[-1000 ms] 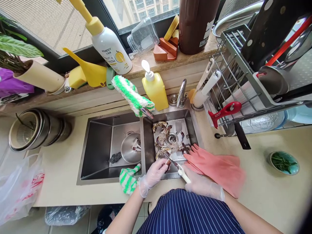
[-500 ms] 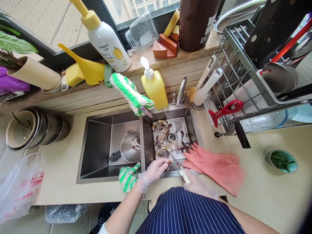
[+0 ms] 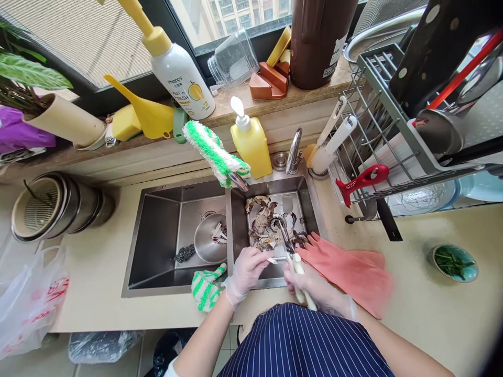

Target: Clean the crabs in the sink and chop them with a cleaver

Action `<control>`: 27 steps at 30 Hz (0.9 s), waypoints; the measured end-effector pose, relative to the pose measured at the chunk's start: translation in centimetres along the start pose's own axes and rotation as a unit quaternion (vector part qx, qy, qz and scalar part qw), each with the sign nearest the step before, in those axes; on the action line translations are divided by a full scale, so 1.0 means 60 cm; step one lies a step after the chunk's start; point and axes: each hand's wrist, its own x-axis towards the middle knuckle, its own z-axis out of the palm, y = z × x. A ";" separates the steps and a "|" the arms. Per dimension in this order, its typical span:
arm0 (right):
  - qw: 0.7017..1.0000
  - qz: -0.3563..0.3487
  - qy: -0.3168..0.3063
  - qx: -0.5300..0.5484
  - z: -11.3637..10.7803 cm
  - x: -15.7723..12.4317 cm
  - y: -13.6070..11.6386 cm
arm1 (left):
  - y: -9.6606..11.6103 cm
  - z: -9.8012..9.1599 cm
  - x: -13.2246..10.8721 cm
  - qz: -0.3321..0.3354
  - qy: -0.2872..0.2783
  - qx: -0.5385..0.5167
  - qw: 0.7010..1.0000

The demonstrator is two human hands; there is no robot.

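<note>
While left hand pinches crab piece | right hand grips scissors | advised: snip low over sink, blades off hand.

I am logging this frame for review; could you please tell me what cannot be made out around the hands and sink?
Head view throughout.
- Too small to identify: the small pale piece in the left hand.
- Partly hidden by the right hand: the handles of the scissors.
- Too small to count: the crab pieces in the sink.
- Cut off by the right edge: the dish rack.
</note>
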 end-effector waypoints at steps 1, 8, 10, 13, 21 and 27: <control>0.998 0.013 -0.004 0.058 0.009 0.008 0.000 | 0.002 0.002 -0.002 0.022 -0.002 0.028 0.999; 0.973 0.034 0.048 0.222 0.054 0.033 0.006 | 0.017 0.020 -0.026 0.109 0.065 0.079 0.989; 0.982 0.018 0.060 0.176 0.056 0.032 0.003 | 0.022 0.030 -0.039 0.097 0.081 0.027 0.992; 0.989 -0.055 0.124 0.053 0.053 0.033 0.002 | 0.037 0.048 -0.052 -0.053 0.141 -0.172 0.973; 0.973 -0.155 0.127 -0.111 0.051 0.044 0.021 | 0.072 0.060 -0.017 -0.287 0.103 -0.592 0.746; 0.993 0.007 -0.100 -0.064 -0.012 -0.028 -0.006 | 0.044 0.033 0.019 -0.289 0.182 -0.683 0.646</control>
